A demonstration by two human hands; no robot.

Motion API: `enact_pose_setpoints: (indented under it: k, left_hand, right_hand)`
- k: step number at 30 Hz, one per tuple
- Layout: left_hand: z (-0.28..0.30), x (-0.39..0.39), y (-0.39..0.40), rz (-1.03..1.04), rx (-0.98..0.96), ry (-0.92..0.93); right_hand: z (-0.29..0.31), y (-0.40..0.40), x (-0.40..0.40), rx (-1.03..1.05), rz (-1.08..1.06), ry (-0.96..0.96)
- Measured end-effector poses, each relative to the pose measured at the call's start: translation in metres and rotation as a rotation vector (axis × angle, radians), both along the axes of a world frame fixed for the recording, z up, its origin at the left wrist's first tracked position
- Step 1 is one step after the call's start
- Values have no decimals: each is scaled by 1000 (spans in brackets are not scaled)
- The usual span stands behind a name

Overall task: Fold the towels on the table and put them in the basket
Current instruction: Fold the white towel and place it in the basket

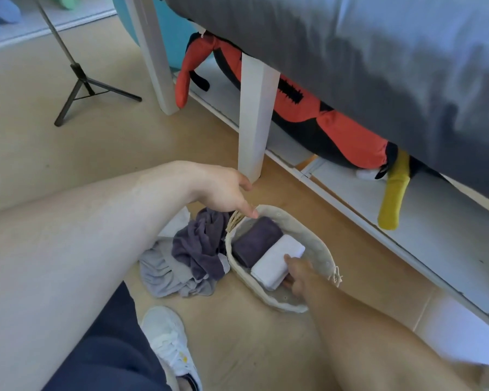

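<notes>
White towel (277,261) gripped, right hand (297,275), basket (316,249)

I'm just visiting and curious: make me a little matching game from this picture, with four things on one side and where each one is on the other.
Things:
1. folded white towel
2. folded purple towel
3. crumpled purple towel
4. tripod

Places:
A. loose on the floor, left of the basket
B. in the basket, gripped by the right hand
C. standing on the floor, far left
D. in the basket, beside the white one

Pairs: 1-B, 2-D, 3-A, 4-C
</notes>
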State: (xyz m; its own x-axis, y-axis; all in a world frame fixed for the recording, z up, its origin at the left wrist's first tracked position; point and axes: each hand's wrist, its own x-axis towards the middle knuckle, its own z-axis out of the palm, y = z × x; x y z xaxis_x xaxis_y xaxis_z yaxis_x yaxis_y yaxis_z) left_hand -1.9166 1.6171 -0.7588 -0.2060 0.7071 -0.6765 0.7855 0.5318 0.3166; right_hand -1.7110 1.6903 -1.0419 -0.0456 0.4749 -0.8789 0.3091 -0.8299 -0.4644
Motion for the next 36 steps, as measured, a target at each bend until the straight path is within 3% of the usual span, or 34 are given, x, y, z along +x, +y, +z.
enact_pose_setpoints:
  k: [11, 13, 17, 19, 24, 36]
  left_hand:
    - [-2, -2, -4, 18, -41, -1]
    - [-2, -2, -3, 20, -43, -3]
    - [-3, -2, -3, 26, -41, -7]
    - [-3, -2, -3, 29, -39, -7]
    - [-4, -4, -3, 33, -35, -12]
    - [-5, -13, -10, 70, -21, -5]
  right_hand:
    - [-16, 3, -2, -5, 14, 45]
    - [-20, 1, -1, 159, 174, -150]
    - [-5, -12, 13, 794, 640, -617]
    - [-3, -17, 15, 985, 954, -674]
    - [-7, -25, 15, 713, 1139, -497]
    - [-5, -2, 5, 578, 1319, -542]
